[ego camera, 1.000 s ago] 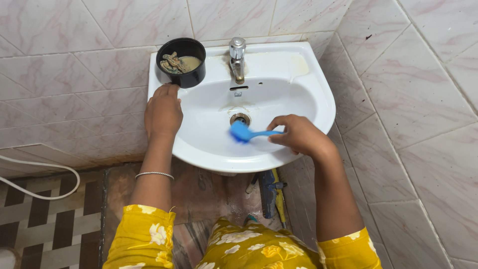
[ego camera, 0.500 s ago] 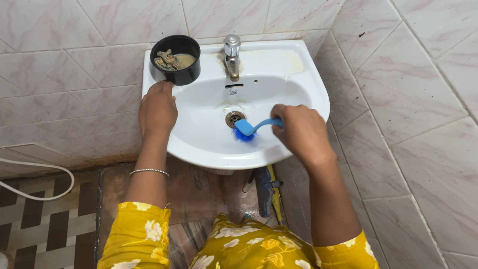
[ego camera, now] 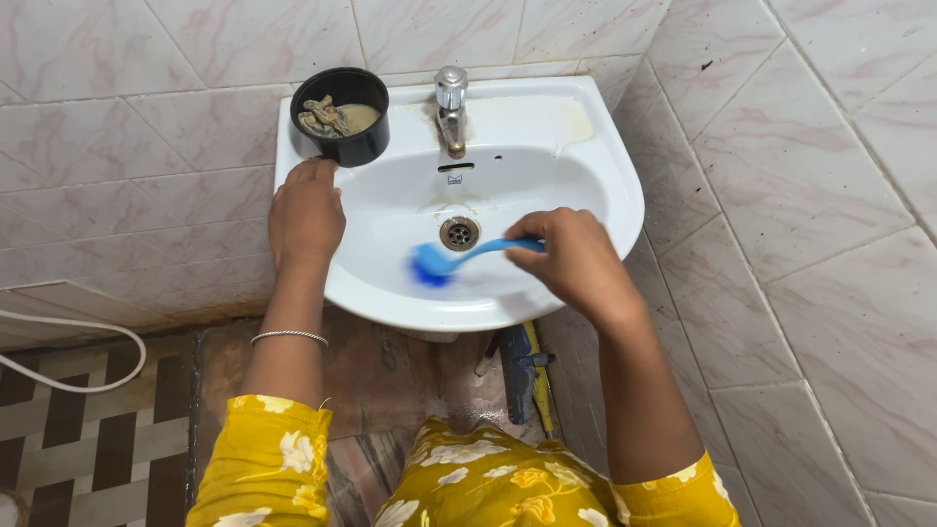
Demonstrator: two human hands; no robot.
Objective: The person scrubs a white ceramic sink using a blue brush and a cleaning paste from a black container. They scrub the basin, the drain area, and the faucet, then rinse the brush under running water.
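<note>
My right hand [ego camera: 576, 259] has its fingers wrapped tight around the blue brush [ego camera: 434, 262], bristles on the white sink [ego camera: 595, 185] bowl near the drain [ego camera: 459, 232]. Left hand [ego camera: 306, 217] rests flat, fingers loosely spread, on the sink's left rim.

Both arms extended forward, hands lowered.
Left hand [ego camera: 306, 216] lies palm-down, fingers flat and together; right hand [ego camera: 574, 258] is curled closed in a grip, wrist bent inward toward the left.
</note>
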